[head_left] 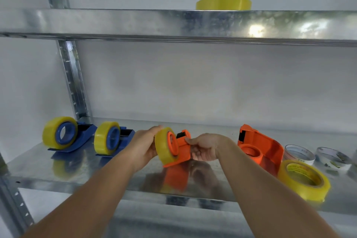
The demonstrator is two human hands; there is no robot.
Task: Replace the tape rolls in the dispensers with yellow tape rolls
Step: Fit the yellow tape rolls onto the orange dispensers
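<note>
1. Your left hand [145,146] is cupping the yellow tape roll [163,146] seated on the orange dispenser [182,149], fingers curled round its rim.
2. Your right hand [203,148] is pinching that dispenser's cutter end, holding it tilted just above the lower shelf [116,181].
3. Two blue dispensers [85,134] [124,137], each carrying a yellow roll, are standing to the left.
4. An empty orange dispenser [260,147] is lying at right, touching a loose yellow roll [304,179]; two white rolls [300,151] [333,158] are sitting beyond.
5. Another yellow roll [223,3] is resting on the upper shelf [135,23].

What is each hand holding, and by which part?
The left hand grips the yellow tape roll by its outer rim; the right hand pinches the orange dispenser at its body below the cutter end.
</note>
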